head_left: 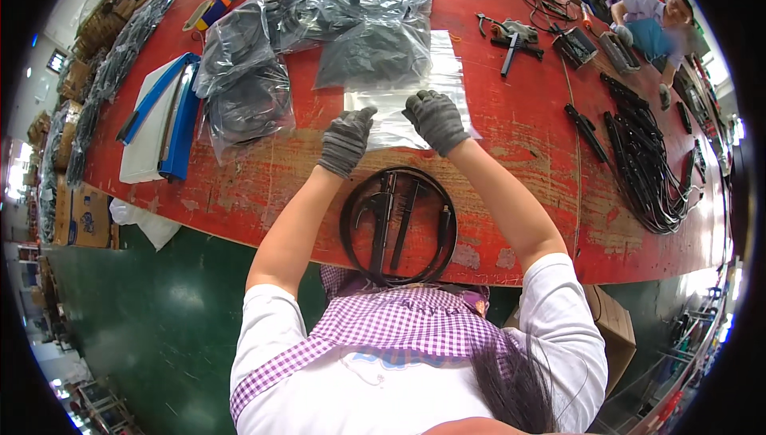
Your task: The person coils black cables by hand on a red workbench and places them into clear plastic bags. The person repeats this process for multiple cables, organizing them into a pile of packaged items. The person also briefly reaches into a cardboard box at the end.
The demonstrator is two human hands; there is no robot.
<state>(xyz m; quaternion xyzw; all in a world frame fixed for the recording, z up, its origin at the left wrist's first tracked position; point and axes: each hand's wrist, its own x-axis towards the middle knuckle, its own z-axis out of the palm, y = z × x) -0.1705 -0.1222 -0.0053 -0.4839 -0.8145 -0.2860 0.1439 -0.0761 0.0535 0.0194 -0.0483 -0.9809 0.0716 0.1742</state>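
Both my hands wear grey gloves and are over a stack of clear plastic bags (448, 76). My left hand (348, 140) is closed, its fingertips pinching the near left part of a bag. To its right, my right hand (436, 119) is also closed, with fingers curled on the bag's upper side. Between my forearms, near the table edge, lies a coiled black cable (345, 224). Inside its loop are a black clamp-like tool (384, 216) and a thin black bar (408, 224). Just beyond my hands are filled clear bags (375, 56) holding dark coiled items.
The red worn table (519, 196) curves around me. At left stands a blue and white paper cutter (163, 120). Black cables (646, 164) are heaped at right, near a clamp tool (511, 48) and dark blocks (574, 47). A co-worker (654, 24) sits at the far right.
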